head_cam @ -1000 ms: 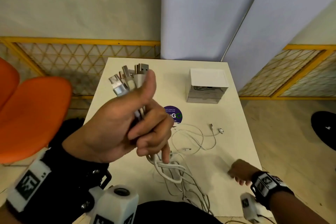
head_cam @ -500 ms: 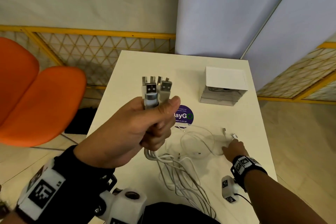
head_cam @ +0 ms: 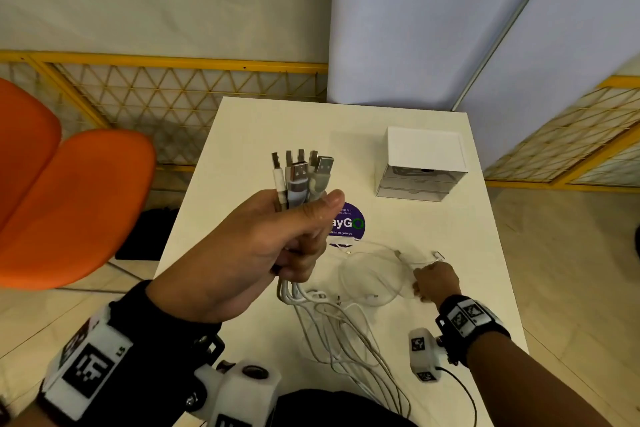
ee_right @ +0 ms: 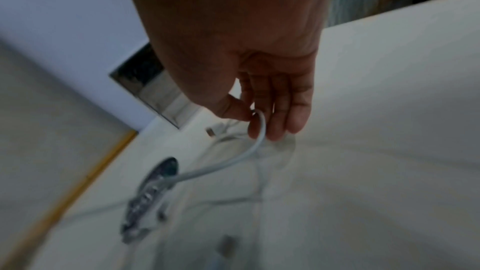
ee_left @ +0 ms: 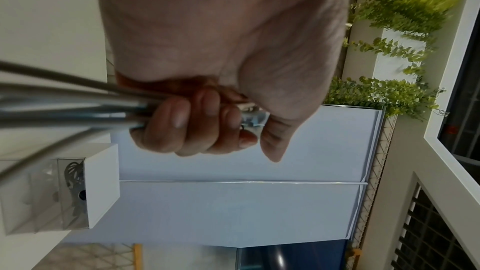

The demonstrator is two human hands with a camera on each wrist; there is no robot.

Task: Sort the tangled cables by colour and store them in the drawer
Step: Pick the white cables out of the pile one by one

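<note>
My left hand [head_cam: 304,239] is raised over the white table [head_cam: 256,135] and grips a bundle of white cables [head_cam: 299,184], their USB plugs pointing up. The bundle's cords [head_cam: 343,333] hang down and trail toward the near table edge. In the left wrist view the fingers [ee_left: 179,122] curl round the cords. My right hand [head_cam: 420,279] is down on the table to the right, thumb and forefinger pinching one loose white cable [ee_right: 259,130] of the loops [head_cam: 374,274] lying there. The small drawer unit [head_cam: 422,163], white-topped with clear drawers, stands at the table's far right, its drawers shut.
A round purple sticker [head_cam: 348,224] lies mid-table, partly behind my left hand. Orange chairs [head_cam: 69,204] stand to the left. A yellow mesh fence [head_cam: 173,90] and pale partition panels [head_cam: 433,28] stand behind the table. The table's right edge is close to my right hand.
My right hand has moved from the near table edge forward to the loose cable loops and taken hold of one. My left hand turned the bundle so the plugs stand upright.
</note>
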